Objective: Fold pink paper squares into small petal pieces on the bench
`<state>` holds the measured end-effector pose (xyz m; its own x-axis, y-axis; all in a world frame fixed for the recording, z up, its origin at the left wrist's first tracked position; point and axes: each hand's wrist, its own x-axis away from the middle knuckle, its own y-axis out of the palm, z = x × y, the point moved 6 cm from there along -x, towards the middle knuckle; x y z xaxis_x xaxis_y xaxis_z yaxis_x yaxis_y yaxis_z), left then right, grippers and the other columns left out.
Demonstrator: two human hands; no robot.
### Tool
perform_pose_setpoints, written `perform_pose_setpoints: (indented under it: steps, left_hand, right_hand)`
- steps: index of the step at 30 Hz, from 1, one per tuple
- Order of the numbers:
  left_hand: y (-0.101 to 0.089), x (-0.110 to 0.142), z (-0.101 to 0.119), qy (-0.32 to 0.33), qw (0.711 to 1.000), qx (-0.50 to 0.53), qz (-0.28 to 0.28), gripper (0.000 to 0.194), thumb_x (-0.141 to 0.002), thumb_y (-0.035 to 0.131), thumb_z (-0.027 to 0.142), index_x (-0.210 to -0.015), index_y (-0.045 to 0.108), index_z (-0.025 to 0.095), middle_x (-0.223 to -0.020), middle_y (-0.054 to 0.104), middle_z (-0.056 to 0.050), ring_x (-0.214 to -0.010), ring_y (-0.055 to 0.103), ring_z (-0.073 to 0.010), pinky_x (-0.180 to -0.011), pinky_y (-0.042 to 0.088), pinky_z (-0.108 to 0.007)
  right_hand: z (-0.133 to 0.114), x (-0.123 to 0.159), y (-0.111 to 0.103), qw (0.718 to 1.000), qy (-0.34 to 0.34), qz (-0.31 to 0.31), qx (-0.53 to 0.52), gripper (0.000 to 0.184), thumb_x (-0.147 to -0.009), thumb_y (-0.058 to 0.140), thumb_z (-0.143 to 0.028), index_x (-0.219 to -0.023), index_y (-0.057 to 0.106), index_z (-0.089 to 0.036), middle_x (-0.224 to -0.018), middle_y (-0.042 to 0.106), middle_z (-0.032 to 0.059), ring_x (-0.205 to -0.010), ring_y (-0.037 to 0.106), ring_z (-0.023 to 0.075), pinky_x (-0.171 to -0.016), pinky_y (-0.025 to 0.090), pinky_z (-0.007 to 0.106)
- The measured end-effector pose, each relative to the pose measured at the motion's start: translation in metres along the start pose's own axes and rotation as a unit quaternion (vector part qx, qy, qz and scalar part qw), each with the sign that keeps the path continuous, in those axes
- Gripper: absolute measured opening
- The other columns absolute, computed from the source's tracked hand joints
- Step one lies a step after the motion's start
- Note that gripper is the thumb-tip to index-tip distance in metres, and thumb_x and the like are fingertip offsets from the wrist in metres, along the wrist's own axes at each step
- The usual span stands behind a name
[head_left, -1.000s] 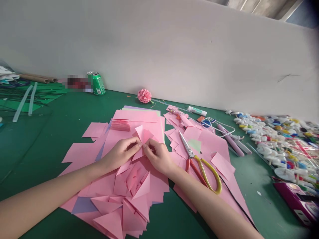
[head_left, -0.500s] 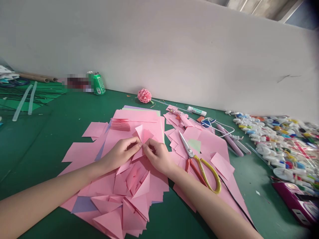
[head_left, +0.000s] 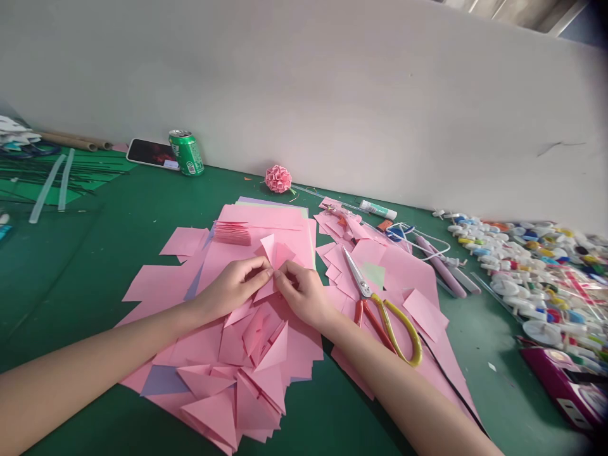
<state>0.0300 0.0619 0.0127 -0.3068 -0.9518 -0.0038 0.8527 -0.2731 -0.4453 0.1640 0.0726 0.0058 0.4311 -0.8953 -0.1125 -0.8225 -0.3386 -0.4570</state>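
My left hand and my right hand meet over the middle of the paper pile, each pinching a piece of folded pink paper between thumb and fingertips. Its pointed flaps stand up beyond my fingers; the pinched part is hidden by them. Under my wrists lie several loose folded pink pieces on pink sheets. A neat stack of pink paper sits just beyond my left hand.
Scissors with yellow and red handles lie at right, near a glue stick. A pink paper ball, green can and phone are by the wall. Many small plastic pieces fill the right, beside a purple device.
Both hands keep their pinch on the folded paper, almost unmoved. The whole view has shifted slightly, and the phone by the can now shows clearly where it was blurred out.
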Motion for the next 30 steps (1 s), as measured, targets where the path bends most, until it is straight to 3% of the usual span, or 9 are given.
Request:
perform_pose_setpoints:
  steps: [30]
  left_hand:
    - [0.0015,0.0009,-0.0011,0.001,1.0,0.007,-0.007,0.029,-0.094,0.044,0.039,-0.074,0.048,0.019,-0.069,0.045,0.004,-0.064,0.04,-0.0128,-0.058,0.034,-0.024]
  right_hand:
    - [0.0001,0.0001,0.0004,1.0,-0.014,0.005,0.006,0.024,-0.09,0.043,-0.034,-0.07,0.045,-0.02,-0.061,0.044,-0.0043,-0.056,0.037,0.0099,-0.054,0.029,0.023]
